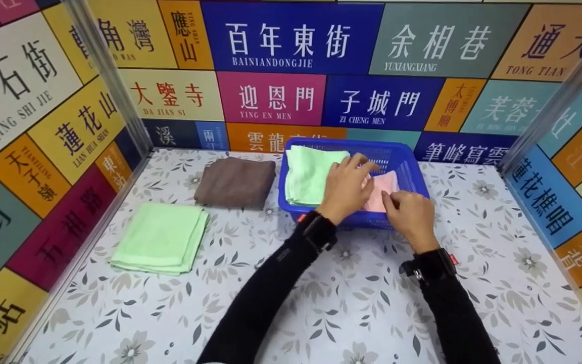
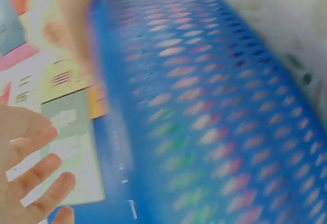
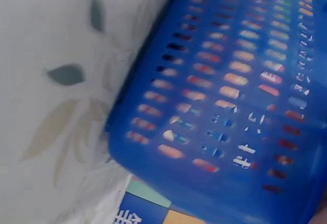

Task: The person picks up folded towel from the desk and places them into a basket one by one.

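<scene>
A blue plastic basket holds a folded light green towel on its left and a folded pink towel beside it. My left hand is over the basket between these towels. In the left wrist view its fingers are spread and loosely bent, holding nothing, above the basket's rim. My right hand is at the near right part of the basket, fingers bent, thumb by the pink towel. Whether it grips the towel is hidden; blur obscures it in the left wrist view.
A folded brown towel lies on the table left of the basket. Another folded light green towel lies nearer on the left. The table has a floral cover. Sign-patterned panels stand at the back and both sides.
</scene>
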Action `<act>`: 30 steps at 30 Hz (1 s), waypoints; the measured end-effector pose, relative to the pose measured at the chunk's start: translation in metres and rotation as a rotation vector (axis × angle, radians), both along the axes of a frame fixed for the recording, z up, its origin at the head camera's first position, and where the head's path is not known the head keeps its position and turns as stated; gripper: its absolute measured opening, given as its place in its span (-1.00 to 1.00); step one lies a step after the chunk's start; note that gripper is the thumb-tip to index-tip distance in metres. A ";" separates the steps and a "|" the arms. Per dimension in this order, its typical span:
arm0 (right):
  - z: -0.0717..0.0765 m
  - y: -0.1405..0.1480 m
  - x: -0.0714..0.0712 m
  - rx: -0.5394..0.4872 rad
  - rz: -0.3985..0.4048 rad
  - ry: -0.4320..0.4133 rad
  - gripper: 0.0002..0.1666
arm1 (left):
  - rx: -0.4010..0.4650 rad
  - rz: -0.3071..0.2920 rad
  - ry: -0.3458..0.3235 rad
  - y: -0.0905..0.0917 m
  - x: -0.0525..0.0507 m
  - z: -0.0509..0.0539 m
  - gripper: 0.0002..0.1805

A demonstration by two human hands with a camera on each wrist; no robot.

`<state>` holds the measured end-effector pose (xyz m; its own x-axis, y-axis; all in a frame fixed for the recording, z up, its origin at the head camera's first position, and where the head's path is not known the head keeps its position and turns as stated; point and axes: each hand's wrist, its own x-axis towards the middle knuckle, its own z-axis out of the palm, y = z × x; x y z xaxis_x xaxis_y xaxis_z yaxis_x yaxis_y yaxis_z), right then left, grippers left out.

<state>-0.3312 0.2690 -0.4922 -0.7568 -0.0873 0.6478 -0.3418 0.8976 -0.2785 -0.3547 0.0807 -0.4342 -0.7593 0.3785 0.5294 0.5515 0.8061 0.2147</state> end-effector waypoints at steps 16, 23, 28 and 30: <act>-0.002 0.002 0.001 0.000 -0.016 -0.134 -0.34 | -0.129 0.359 -0.511 -0.275 -0.058 -0.060 -0.37; -0.005 0.002 0.002 0.017 -0.018 -0.178 -0.36 | -0.122 0.369 -0.708 -0.284 -0.065 -0.083 -0.19; -0.002 0.004 0.002 0.009 -0.027 -0.161 -0.35 | -0.145 0.357 -0.661 -0.261 -0.060 -0.076 -0.16; -0.001 0.004 0.001 0.011 -0.022 -0.166 -0.35 | -0.165 0.357 -0.649 -0.256 -0.053 -0.072 -0.18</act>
